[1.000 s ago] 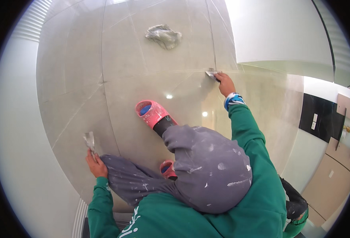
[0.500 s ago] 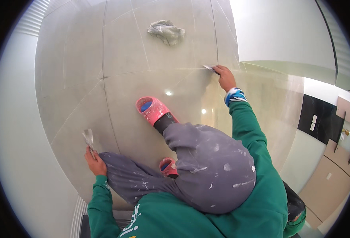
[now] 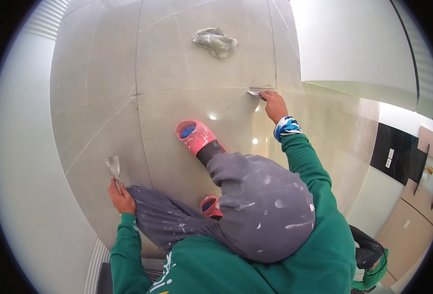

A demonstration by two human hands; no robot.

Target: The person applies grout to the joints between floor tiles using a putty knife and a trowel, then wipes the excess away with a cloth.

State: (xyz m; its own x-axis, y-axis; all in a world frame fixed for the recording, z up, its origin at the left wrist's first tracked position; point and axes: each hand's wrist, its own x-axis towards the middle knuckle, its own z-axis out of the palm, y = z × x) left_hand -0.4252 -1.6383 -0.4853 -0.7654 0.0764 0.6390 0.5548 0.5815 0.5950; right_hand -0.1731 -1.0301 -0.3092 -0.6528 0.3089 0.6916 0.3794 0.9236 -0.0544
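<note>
My right hand grips a scraper with a thin metal blade. Its blade lies at a seam between the grey floor tiles, a little left of where two seams cross. In my left hand, near my knee at the left, is a smeared putty knife, blade pointing away from me. That blade is held over the floor and touches nothing I can make out. Both handles are mostly hidden by my fingers.
A crumpled greyish cloth or bag lies on the far tiles. My pink slippers stand on the floor. A white cabinet or wall block is at the far right, a pale wall at the left. Another person in green is at the lower right.
My right hand and its scraper have moved slightly left along the seam, away from the crossing. The whole view has shifted a little. My left hand still holds the putty knife.
</note>
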